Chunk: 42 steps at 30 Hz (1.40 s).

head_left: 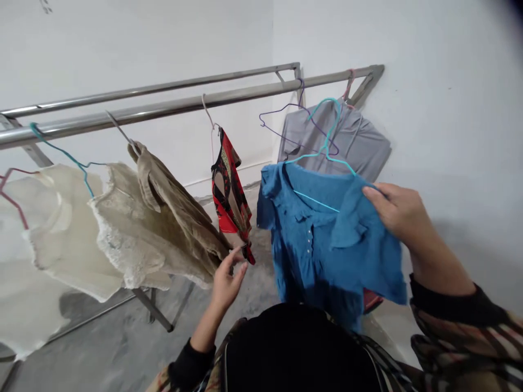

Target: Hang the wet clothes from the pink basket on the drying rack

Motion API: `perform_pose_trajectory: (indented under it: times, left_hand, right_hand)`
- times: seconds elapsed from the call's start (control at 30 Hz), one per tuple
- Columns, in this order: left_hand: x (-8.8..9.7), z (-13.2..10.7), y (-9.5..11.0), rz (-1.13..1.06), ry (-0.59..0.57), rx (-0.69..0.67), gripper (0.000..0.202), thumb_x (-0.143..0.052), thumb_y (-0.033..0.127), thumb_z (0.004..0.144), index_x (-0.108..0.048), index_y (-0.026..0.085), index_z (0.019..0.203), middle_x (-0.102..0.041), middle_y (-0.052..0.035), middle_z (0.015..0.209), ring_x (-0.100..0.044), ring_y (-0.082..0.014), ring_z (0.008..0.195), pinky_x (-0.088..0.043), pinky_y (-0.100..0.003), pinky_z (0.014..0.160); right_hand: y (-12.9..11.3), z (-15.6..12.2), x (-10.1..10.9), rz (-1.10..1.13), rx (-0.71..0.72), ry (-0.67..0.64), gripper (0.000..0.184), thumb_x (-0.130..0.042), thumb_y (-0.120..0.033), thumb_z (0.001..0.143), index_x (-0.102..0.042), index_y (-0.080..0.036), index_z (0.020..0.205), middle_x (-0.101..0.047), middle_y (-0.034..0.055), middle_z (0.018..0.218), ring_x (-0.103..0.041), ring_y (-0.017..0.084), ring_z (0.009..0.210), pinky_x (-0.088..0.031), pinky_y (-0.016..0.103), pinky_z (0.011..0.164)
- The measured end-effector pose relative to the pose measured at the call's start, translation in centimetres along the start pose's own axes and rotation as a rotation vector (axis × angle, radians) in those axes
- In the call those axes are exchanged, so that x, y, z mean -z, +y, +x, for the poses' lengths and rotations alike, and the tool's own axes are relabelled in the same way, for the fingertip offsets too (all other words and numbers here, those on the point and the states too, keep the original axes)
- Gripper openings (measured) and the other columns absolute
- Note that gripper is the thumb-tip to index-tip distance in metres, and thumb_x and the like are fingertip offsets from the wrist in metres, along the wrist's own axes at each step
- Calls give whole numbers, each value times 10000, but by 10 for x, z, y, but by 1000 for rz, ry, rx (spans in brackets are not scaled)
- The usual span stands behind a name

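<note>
My right hand (pixel 402 215) grips the shoulder of a blue blouse (pixel 318 239), thumb in front, over the end of a turquoise hanger (pixel 326 147). The blouse has a ruffled neckline and a short row of small buttons. Its hanger hook stands up in front of a grey garment and looks free of the rail. My left hand (pixel 226 280) is at the lower end of a red and black patterned garment (pixel 229 201), thumb and forefinger apart. Whether its fingertips touch the cloth I cannot tell. That garment hangs from a pale pink hanger (pixel 207 111).
A metal rack rail (pixel 163 109) crosses the view. Brown (pixel 175 212) and cream garments (pixel 77 234) hang at left. A bare purple hanger (pixel 286 111) and a grey garment (pixel 363 141) hang near the right end, by the white wall (pixel 449 125). Rack legs (pixel 153 310) stand on grey floor.
</note>
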<state>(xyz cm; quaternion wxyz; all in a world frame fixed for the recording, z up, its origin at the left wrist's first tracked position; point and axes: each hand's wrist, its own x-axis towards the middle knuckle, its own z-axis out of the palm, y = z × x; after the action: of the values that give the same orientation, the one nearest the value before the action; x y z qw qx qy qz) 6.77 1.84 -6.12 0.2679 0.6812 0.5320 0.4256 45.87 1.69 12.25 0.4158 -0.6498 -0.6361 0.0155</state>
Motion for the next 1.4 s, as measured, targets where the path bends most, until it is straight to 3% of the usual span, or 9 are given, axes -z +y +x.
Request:
perform_pose_trajectory:
  times: [0.17,0.37,0.57,0.73,0.9,1.0,1.13,1.27,1.4]
  left_hand:
    - [-24,-30,5,-101,-121,20,415,-605,389,846,-634,168,1197,-716,-62,876,-676,-174,832,-539,-324,839]
    - [-23,-46,7,-130,-84,69,430,-614,466,825,-694,166,1122,-719,-62,786,-680,-180,754,-559,-317,793]
    - [-17,-55,1,-123,-56,117,495,-613,540,802,-708,158,1104,-731,-81,781,-691,-192,751,-563,-315,788]
    - [-19,-56,-3,-116,-92,157,530,-620,588,780,-721,161,1077,-737,-93,801,-704,-209,771,-567,-325,786]
    - [-29,-47,-1,-106,-181,181,548,-616,605,776,-724,152,1066,-736,-96,804,-703,-213,787,-563,-333,800]
    - [-43,-39,1,-111,-262,195,563,-619,620,766,-723,154,1064,-735,-91,810,-701,-206,786,-560,-325,799]
    - [-66,-30,0,-104,-388,206,522,-630,592,767,-719,171,1063,-738,-77,817,-697,-192,776,-556,-313,788]
    - [-96,-23,2,-79,-494,214,438,-636,516,783,-714,187,1062,-743,-71,840,-698,-188,783,-557,-317,791]
    - [-130,-19,11,-50,-554,257,421,-635,498,784,-716,187,1055,-742,-65,831,-701,-192,774,-570,-327,779]
  right_hand:
    - [-31,65,-47,398,-41,35,256,-536,-381,860,-699,-184,875,-695,26,800,-630,191,753,-506,332,704]
    - [-81,141,-95,883,86,-112,279,-517,-223,845,-668,-142,1064,-690,-5,801,-621,136,787,-509,280,787]
    - [-113,152,-159,853,-10,-256,415,-401,-19,760,-669,-96,1067,-698,-5,803,-618,147,776,-491,321,880]
    - [-105,118,-206,673,-14,-253,434,-415,-22,792,-643,-95,1154,-696,36,1016,-593,175,1001,-412,331,1015]
    - [-96,95,-219,566,-2,-204,477,-466,-68,832,-540,-96,1303,-614,113,1201,-558,186,1058,-408,341,1037]
    - [-75,58,-223,532,67,-114,476,-489,-133,868,-495,-113,1343,-558,140,1240,-528,202,1117,-409,355,1043]
    - [-7,-40,-236,476,40,-174,391,-477,-199,917,-531,-203,1304,-561,105,1231,-515,197,1162,-398,374,1056]
    - [89,-156,-234,152,-468,-573,408,-553,-142,855,-594,-212,1255,-599,80,1233,-522,205,1182,-387,333,1048]
    - [176,-231,-208,-13,-822,-620,389,-521,-62,816,-642,-96,1184,-639,164,1159,-546,268,1155,-394,350,1019]
